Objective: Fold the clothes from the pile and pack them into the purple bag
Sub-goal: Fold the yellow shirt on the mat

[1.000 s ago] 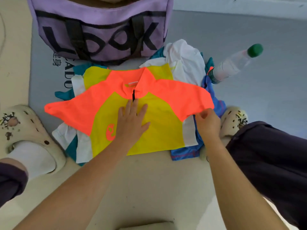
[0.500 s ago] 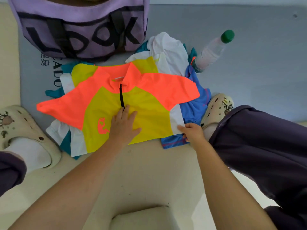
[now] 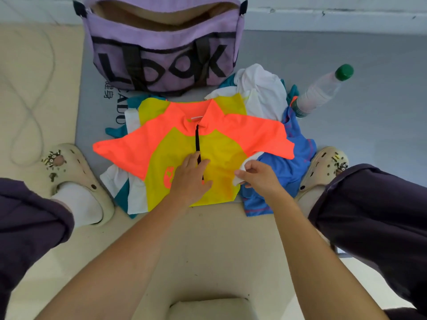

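An orange and yellow shirt lies spread face up on top of the clothes pile on the floor. My left hand presses flat on the shirt's chest, fingers straight beside the black zip. My right hand pinches the shirt's white right side edge and has it lifted and turned inward over the yellow front. The purple bag with black lettering stands open just beyond the pile.
A clear plastic bottle with a green cap lies to the right of the pile. A blue garment lies under the shirt's right side. My feet in cream clogs flank the pile, left and right. A grey mat covers the floor.
My right hand moved from the orange sleeve down to the shirt's right side edge, took hold of it and carried it inward over the front. My left hand stayed pressed on the chest.
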Available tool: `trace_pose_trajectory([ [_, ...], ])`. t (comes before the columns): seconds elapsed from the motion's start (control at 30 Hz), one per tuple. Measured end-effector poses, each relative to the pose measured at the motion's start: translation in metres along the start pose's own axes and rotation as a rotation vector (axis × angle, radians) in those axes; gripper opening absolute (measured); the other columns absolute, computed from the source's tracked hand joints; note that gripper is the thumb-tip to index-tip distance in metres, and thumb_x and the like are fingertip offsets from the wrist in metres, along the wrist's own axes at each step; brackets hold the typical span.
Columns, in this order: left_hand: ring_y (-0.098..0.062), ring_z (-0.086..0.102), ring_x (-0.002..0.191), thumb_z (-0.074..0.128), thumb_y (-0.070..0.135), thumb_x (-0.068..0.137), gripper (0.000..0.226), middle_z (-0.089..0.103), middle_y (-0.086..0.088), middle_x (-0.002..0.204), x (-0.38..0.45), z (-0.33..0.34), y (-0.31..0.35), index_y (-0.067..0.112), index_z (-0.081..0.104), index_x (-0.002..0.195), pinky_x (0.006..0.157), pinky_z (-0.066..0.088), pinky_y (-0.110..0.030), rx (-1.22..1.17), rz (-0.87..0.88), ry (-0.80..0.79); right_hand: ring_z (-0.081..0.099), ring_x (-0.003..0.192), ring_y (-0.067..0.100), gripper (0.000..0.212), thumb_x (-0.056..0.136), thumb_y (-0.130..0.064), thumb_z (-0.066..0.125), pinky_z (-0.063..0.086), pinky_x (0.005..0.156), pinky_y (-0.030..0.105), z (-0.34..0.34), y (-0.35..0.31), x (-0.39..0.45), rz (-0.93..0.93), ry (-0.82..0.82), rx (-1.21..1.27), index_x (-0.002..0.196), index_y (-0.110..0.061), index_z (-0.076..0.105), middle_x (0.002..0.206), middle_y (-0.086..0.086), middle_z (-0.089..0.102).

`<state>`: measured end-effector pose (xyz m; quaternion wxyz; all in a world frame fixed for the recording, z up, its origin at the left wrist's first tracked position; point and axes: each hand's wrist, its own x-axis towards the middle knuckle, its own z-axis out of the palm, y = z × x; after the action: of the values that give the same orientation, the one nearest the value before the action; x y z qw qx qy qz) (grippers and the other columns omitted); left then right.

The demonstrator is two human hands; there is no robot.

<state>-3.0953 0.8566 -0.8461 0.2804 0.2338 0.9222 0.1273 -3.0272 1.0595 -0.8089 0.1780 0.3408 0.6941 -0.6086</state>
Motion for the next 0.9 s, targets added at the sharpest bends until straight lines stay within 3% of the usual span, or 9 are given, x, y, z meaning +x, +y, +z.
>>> trace_pose_trajectory([
  [0.07, -0.026, 0.008, 0.150, 0.058, 0.049, 0.091, 0.067, 0.012, -0.005, 0.164, -0.008, -0.002, -0.011, 0.029, 0.032, 0.150, 0.112, 0.026, -0.045, 0.019, -0.078, 0.038, 0.053, 0.065, 0.023, 0.035, 0.088, -0.011, 0.070, 0.044, 0.050, 0.017, 0.004, 0.003, 0.007, 0.027, 0.020, -0.092, 0.072, -0.012, 0.039, 0.075, 0.013, 0.038],
  [0.17, -0.027, 0.006, 0.151, 0.050, 0.059, 0.092, 0.071, 0.005, -0.001, 0.165, -0.011, -0.003, -0.029, 0.037, 0.021, 0.154, 0.113, 0.024, -0.047, 0.037, -0.133, -0.081, 0.051, 0.056, 0.019, 0.040, 0.087, -0.026, 0.072, 0.039, 0.056, 0.031, -0.009, 0.011, 0.016, 0.137, 0.121, -0.304, 0.067, -0.010, 0.042, 0.065, 0.009, 0.044],
  [0.27, -0.030, 0.015, 0.148, 0.047, 0.067, 0.089, 0.075, 0.013, -0.002, 0.163, -0.004, -0.003, -0.028, 0.043, 0.016, 0.153, 0.112, 0.025, -0.050, 0.074, -0.148, -0.095, 0.044, 0.062, 0.017, 0.042, 0.083, -0.034, 0.075, 0.031, 0.055, 0.028, -0.031, 0.008, 0.025, 0.042, 0.489, -0.253, 0.069, -0.016, 0.039, 0.067, -0.001, 0.044],
  [0.33, -0.035, 0.020, 0.144, 0.044, 0.072, 0.088, 0.077, 0.016, -0.007, 0.162, 0.005, -0.004, -0.018, 0.045, 0.013, 0.153, 0.109, 0.028, -0.051, 0.077, -0.179, -0.102, 0.052, 0.079, 0.021, 0.036, 0.080, -0.033, 0.077, 0.040, 0.064, 0.029, -0.044, -0.001, 0.034, -0.054, 0.646, -0.256, 0.087, -0.010, 0.050, 0.085, 0.003, 0.052],
  [0.43, -0.039, 0.021, 0.142, 0.040, 0.077, 0.086, 0.080, 0.014, -0.011, 0.161, 0.014, -0.003, -0.006, 0.046, 0.008, 0.153, 0.109, 0.030, -0.051, 0.114, -0.229, -0.153, 0.053, 0.111, 0.028, 0.060, 0.077, -0.040, 0.078, 0.045, 0.092, 0.043, -0.059, -0.011, 0.058, -0.072, 0.581, -0.438, 0.120, -0.005, 0.054, 0.117, 0.011, 0.058],
  [0.57, -0.042, 0.019, 0.143, 0.039, 0.078, 0.085, 0.080, 0.012, -0.012, 0.161, 0.020, -0.001, -0.002, 0.046, 0.009, 0.153, 0.110, 0.030, -0.053, 0.103, -0.271, -0.172, 0.044, 0.127, 0.028, 0.080, 0.074, -0.061, 0.072, 0.037, 0.103, 0.053, -0.072, -0.025, 0.080, 0.026, 0.389, -0.577, 0.137, -0.023, 0.042, 0.137, 0.000, 0.052],
  [0.73, -0.042, 0.021, 0.141, 0.040, 0.076, 0.086, 0.078, 0.015, -0.013, 0.159, 0.022, 0.001, -0.003, 0.046, 0.011, 0.153, 0.109, 0.032, -0.051, 0.140, -0.264, -0.148, 0.052, 0.096, 0.027, 0.037, 0.076, -0.051, 0.072, 0.043, 0.087, 0.043, -0.106, -0.032, 0.093, 0.091, 0.244, -0.750, 0.082, -0.018, 0.056, 0.095, 0.007, 0.060],
  [0.83, -0.044, 0.020, 0.141, 0.040, 0.076, 0.085, 0.080, 0.015, -0.014, 0.159, 0.022, 0.004, -0.002, 0.045, 0.011, 0.153, 0.110, 0.031, -0.052, 0.151, -0.272, -0.128, 0.042, 0.082, 0.026, 0.050, 0.074, -0.039, 0.078, 0.034, 0.066, 0.037, -0.120, -0.036, 0.092, -0.046, 0.331, -0.839, 0.057, -0.014, 0.037, 0.074, 0.005, 0.040],
  [0.9, -0.046, 0.017, 0.142, 0.040, 0.078, 0.084, 0.082, 0.012, -0.015, 0.160, 0.022, 0.007, 0.002, 0.045, 0.010, 0.153, 0.111, 0.029, -0.054, 0.144, -0.282, -0.130, 0.041, 0.072, 0.027, 0.040, 0.075, -0.025, 0.074, 0.029, 0.060, 0.036, -0.123, -0.034, 0.087, -0.166, 0.390, -0.855, 0.057, -0.007, 0.043, 0.068, 0.007, 0.040],
])
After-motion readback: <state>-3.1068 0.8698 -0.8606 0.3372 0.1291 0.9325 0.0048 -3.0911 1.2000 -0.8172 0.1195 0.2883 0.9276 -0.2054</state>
